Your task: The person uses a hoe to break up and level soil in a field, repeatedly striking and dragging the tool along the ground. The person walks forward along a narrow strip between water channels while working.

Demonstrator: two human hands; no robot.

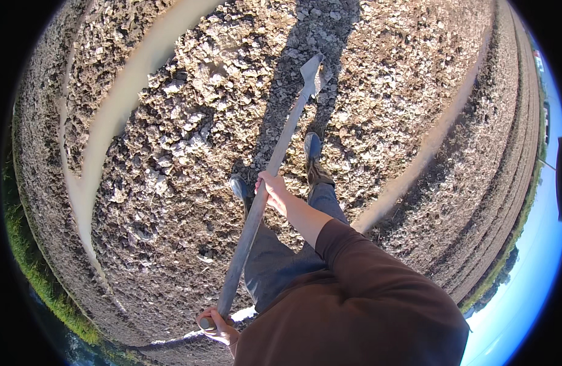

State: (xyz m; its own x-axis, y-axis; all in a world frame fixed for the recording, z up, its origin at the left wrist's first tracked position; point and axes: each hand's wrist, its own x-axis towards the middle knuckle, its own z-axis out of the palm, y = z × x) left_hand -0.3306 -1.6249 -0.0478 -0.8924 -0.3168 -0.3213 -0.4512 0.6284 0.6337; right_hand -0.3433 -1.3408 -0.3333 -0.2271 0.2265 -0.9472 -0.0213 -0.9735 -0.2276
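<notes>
A long wooden handle (246, 242) runs diagonally across the view, with a hoe's metal head (311, 73) at its far end. The head is down at the cloddy soil (171, 160), inside my shadow. My right hand (272, 191) grips the handle around its middle, between my boots. Close to my body at lower left, my left hand (219, 325) is wrapped around the butt end. How deep the blade's edge sits in the soil cannot be told.
My boots (313, 145) stand apart on loose clods. Smooth tan bands, apparently muddy water in furrows, curve along the left (111, 107) and right (406, 183). Ploughed rows (505, 137) stretch away at right. Green grass (47, 293) borders the field at lower left.
</notes>
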